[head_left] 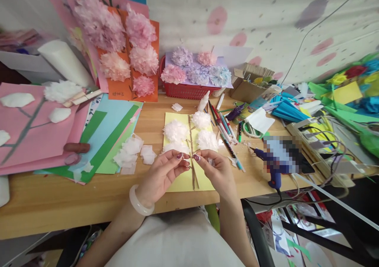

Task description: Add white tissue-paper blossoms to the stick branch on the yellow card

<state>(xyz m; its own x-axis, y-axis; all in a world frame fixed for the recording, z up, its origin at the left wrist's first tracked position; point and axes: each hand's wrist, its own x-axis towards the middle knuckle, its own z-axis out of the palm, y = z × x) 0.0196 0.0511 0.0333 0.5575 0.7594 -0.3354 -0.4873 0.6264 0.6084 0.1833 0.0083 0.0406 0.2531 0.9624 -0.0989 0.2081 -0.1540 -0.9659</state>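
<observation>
My left hand (166,174) and my right hand (217,172) face each other, fingertips pinched and almost meeting. Whatever lies between them is too small to make out. Under them is a yellow sheet (175,186) with a brown stem (194,177) down its middle. White tissue-paper flowers (175,130) sit on both sides of this stem, the lower ones partly hidden by my hands. Left of the sheet are loose white tissue squares (129,151), with a smaller stack (148,155) beside them.
A blue glue gun (274,176) with its cord lies at the right. Several pens (226,126) and a white glue bottle (203,101) are behind the sheet. Coloured papers (97,148) cover the left. A red basket (189,91) and orange flower picture (117,91) stand at the back.
</observation>
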